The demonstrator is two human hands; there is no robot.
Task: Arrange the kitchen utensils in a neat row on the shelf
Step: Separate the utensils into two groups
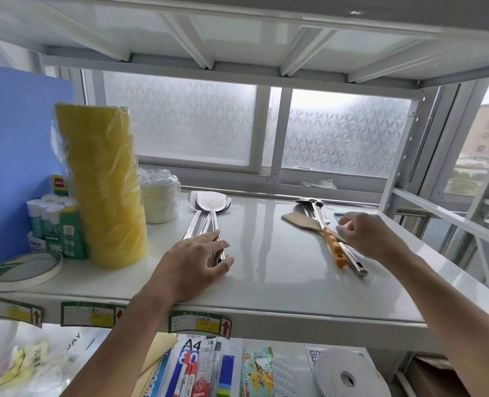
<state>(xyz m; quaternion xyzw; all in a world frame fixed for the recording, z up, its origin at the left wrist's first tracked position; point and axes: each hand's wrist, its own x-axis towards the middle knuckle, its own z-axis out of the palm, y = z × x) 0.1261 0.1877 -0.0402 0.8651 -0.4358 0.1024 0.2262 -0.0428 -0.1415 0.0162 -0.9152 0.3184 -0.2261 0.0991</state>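
Note:
Two steel spatulas (209, 204) lie side by side on the white shelf (280, 276), blades toward the window. My left hand (191, 265) rests over the ends of their handles, fingers spread and touching them. To the right lies a crossed heap: a wooden spatula (300, 220), a steel ladle (310, 202) and an orange-handled utensil (335, 247). My right hand (366, 233) hovers over that heap with fingers curled, blurred; what it holds I cannot make out.
A tall wrapped stack of yellow tape rolls (105, 196) stands at the left, with white tape rolls (160, 202), glue sticks (51, 216) and a flat tape roll (25, 270). Frosted window behind. The lower shelf holds stationery and a foam tape roll (349, 376).

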